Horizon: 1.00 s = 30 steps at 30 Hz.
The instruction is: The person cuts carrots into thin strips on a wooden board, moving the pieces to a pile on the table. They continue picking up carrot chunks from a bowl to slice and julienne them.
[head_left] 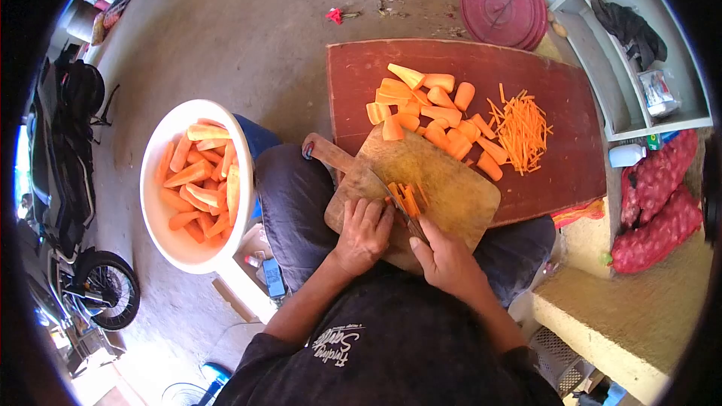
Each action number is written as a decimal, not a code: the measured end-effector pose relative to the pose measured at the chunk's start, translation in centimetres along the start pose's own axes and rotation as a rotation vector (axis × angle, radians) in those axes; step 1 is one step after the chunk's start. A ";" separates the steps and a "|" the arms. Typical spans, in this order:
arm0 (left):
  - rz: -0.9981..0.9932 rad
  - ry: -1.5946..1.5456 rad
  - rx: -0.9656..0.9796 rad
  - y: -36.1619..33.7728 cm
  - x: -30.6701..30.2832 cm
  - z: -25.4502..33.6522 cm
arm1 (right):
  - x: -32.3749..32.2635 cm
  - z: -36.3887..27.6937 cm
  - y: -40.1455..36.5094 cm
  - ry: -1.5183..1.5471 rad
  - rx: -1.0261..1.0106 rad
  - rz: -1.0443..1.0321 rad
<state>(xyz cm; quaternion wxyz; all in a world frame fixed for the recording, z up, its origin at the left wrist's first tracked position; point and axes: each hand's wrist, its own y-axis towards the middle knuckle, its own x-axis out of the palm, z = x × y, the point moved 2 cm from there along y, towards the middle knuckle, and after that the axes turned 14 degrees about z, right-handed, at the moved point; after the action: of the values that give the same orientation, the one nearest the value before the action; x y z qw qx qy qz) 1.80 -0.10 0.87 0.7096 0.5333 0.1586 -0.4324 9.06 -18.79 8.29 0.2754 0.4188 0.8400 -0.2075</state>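
A wooden cutting board (451, 180) with a handle rests across my lap and overlaps the red board. My right hand (451, 262) grips a knife (411, 224), its blade slanting up and left over the wood. Beside the blade, my left hand (365, 231) has its fingers curled down on a carrot piece, which they mostly cover. Thin carrot strips (410, 199) lie just right of the blade. Farther out on the red board (549, 195) are several peeled carrot chunks (444, 116) and a pile of carrot sticks (525, 131).
To my left stands a white tub (148, 214) of peeled carrots (197, 173). A motorcycle (105, 289) is parked at far left. On the right are a shelf unit (602, 94), red net sacks (658, 233) and a concrete ledge (617, 323). A maroon lid (502, 7) sits beyond the board.
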 end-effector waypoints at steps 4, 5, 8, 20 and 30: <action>0.025 -0.001 0.044 0.9 0.3 -0.8 | -1.9 -1.4 0.1 0.026 0.022 -0.022; 0.021 -0.005 0.040 0.8 0.2 -0.7 | -2.1 -1.4 -0.7 0.051 0.029 -0.011; 0.034 -0.016 0.028 0.8 0.0 -0.3 | -0.4 0.0 -1.7 -0.024 -0.043 0.040; 0.061 -0.040 0.014 -0.1 0.2 -0.3 | -0.4 -0.3 -0.6 0.017 -0.025 0.044; 0.058 -0.037 -0.019 -0.6 0.4 -0.4 | 0.9 -0.9 0.8 0.087 -0.120 0.097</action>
<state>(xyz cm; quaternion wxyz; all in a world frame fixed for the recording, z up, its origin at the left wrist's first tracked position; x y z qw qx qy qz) 1.64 0.01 0.05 0.7295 0.5229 0.1339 -0.4200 9.01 -17.27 8.28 0.2729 0.4503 0.8409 -0.1249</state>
